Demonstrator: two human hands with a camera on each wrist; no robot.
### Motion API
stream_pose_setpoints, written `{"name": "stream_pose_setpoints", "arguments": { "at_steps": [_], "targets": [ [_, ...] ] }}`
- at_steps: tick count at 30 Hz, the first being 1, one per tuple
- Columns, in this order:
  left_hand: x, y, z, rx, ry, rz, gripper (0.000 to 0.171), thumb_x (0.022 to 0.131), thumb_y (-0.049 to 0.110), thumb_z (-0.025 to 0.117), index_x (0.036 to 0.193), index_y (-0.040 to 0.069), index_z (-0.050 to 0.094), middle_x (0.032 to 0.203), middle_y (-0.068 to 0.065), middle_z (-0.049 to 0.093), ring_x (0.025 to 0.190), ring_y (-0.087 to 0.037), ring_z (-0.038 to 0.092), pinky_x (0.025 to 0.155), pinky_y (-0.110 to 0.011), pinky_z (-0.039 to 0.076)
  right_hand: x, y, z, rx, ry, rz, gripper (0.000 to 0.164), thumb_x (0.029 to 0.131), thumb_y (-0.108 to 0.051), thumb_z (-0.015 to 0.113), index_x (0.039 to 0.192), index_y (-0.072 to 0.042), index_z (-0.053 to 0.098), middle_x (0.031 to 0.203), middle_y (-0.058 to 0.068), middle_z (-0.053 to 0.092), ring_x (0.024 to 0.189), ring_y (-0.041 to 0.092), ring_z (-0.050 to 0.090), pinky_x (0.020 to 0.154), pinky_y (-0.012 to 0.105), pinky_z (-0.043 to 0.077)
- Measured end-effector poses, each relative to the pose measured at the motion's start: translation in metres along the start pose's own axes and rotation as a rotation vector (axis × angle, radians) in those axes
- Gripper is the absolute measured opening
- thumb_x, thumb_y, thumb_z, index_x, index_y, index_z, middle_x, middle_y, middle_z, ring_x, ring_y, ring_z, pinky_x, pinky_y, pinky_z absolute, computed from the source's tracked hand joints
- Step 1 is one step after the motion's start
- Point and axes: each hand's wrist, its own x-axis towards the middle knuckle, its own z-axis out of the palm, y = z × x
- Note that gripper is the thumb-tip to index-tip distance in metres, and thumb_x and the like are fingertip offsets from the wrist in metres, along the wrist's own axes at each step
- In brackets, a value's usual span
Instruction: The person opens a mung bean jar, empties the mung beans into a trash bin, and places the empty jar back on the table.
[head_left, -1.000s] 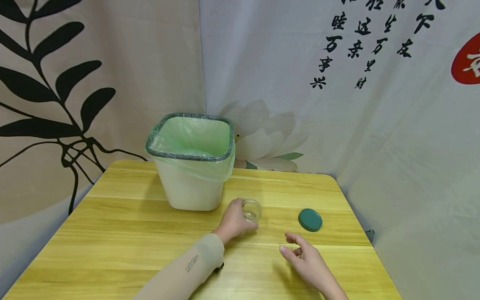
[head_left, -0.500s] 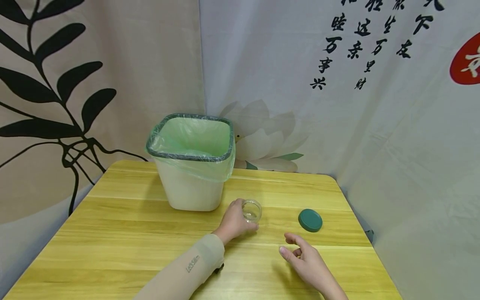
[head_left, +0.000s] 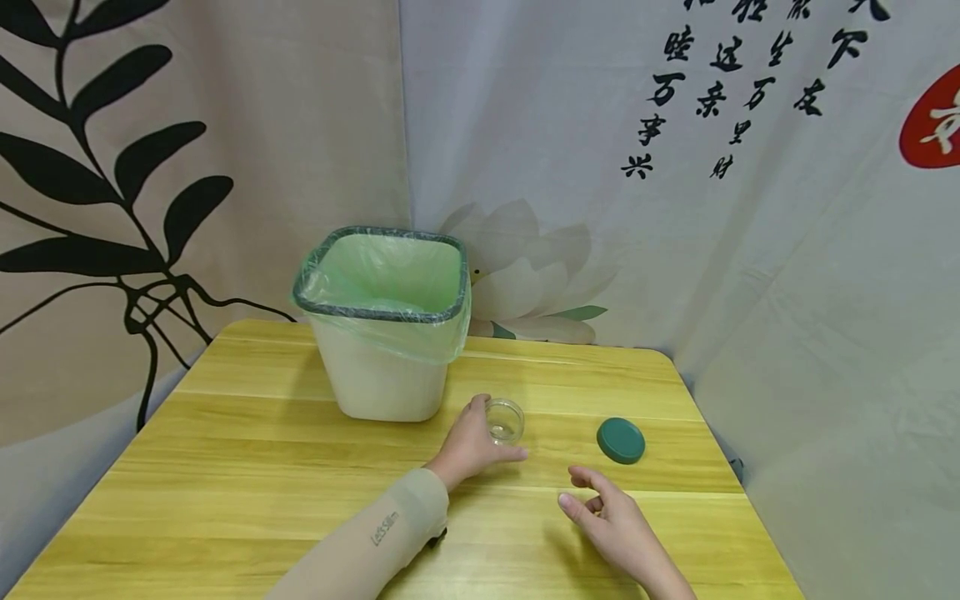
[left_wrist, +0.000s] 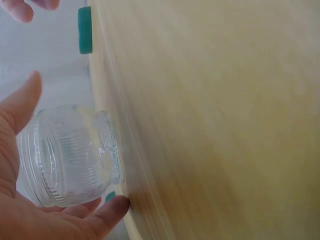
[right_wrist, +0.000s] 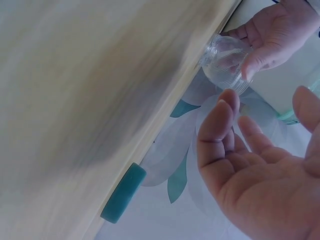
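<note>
A clear ribbed glass jar (head_left: 505, 422) stands on the wooden table, just right of the bin. My left hand (head_left: 471, 446) is beside it, fingers reaching along its far side and the thumb stretched out away from the glass. In the left wrist view, the jar (left_wrist: 70, 155) sits between the spread thumb and the fingers, one fingertip down at the table. My right hand (head_left: 611, 525) hovers over the table at the right, loosely bent and holding nothing. Just beyond it lies a round green lid (head_left: 621, 440), also seen edge-on in the right wrist view.
A white bin (head_left: 386, 383) with a green plastic liner and dark rim stands at the back left of the table (head_left: 300, 500). Behind hang cloth curtains (head_left: 525, 125) printed with leaves, a flower and writing.
My left thumb has swung outward, away from the jar. The jar, the lid and my right hand keep their places.
</note>
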Motion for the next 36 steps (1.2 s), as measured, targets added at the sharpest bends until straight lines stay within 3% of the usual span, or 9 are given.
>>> {"name": "stream_pose_setpoints", "arguments": {
  "at_steps": [12,25,36],
  "targets": [
    [-0.003,0.001,-0.001,0.006,-0.035,0.002,0.141,0.066,0.066,0.096,0.168,0.003,0.022,0.168,-0.025,0.039,0.153,-0.043,0.044,0.124,-0.060,0.042,0.001,0.001,-0.002,-0.018,-0.007,-0.007,0.066,0.100,-0.050,0.072,0.152,-0.013,0.057,0.149,0.017,0.064,0.085,0.011,0.066,0.071,0.023,0.053],
    [-0.013,0.006,-0.006,0.045,-0.064,0.032,0.142,0.066,0.069,0.095,0.170,0.009,0.020,0.169,-0.026,0.035,0.156,-0.045,0.039,0.124,-0.063,0.040,0.003,0.000,-0.004,-0.064,-0.028,-0.003,0.071,0.100,-0.049,0.072,0.157,-0.013,0.052,0.152,0.020,0.061,0.085,0.010,0.066,0.071,0.024,0.052],
    [-0.023,0.008,-0.012,0.047,-0.047,0.068,0.141,0.066,0.067,0.095,0.169,0.006,0.021,0.169,-0.027,0.036,0.154,-0.046,0.041,0.123,-0.063,0.041,0.002,0.000,-0.004,-0.052,-0.037,0.003,0.073,0.100,-0.050,0.072,0.158,-0.011,0.051,0.153,0.021,0.060,0.086,0.012,0.065,0.071,0.025,0.053]
  ]
}}
